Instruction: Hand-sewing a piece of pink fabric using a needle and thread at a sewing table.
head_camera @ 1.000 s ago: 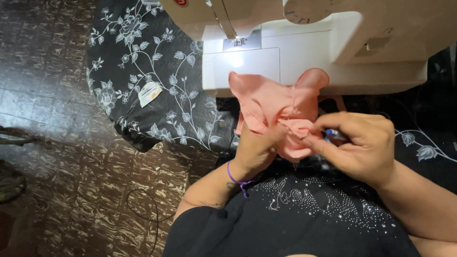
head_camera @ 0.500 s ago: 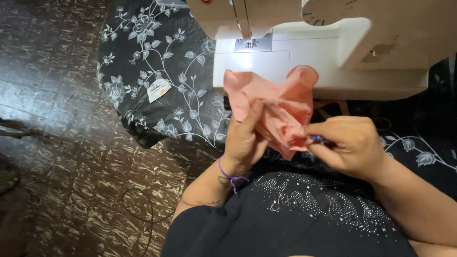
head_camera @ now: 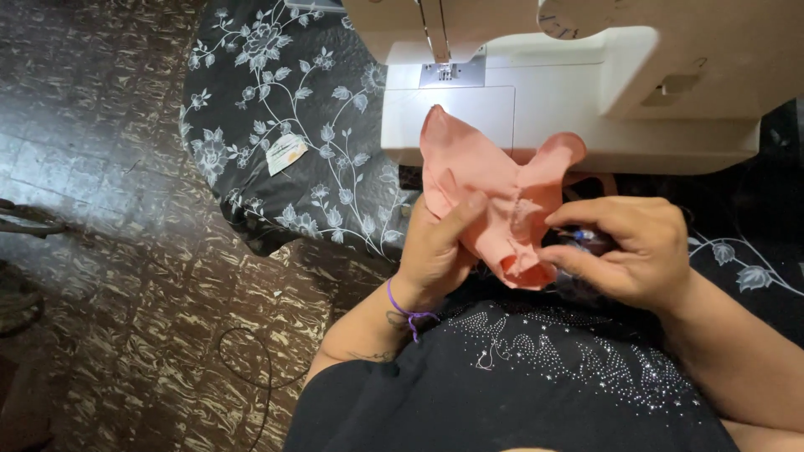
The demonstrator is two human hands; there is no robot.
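Peach fabric (head_camera: 494, 197) pinched in left hand (head_camera: 440, 247); right hand (head_camera: 632, 251) clamped on its lower edge; sewing machine (head_camera: 586, 84) behind.

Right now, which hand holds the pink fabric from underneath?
The left hand, thumb on the pink fabric; the right hand pinches a small tool beside it.

Left hand (head_camera: 435, 251) and right hand (head_camera: 628, 251) close together, fingers (head_camera: 469, 213) curled, pinching.

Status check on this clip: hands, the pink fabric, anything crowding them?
Left hand grips pink fabric. Right hand pinches a small dark tool at its lower edge. Sewing machine just behind, not touching the hands.
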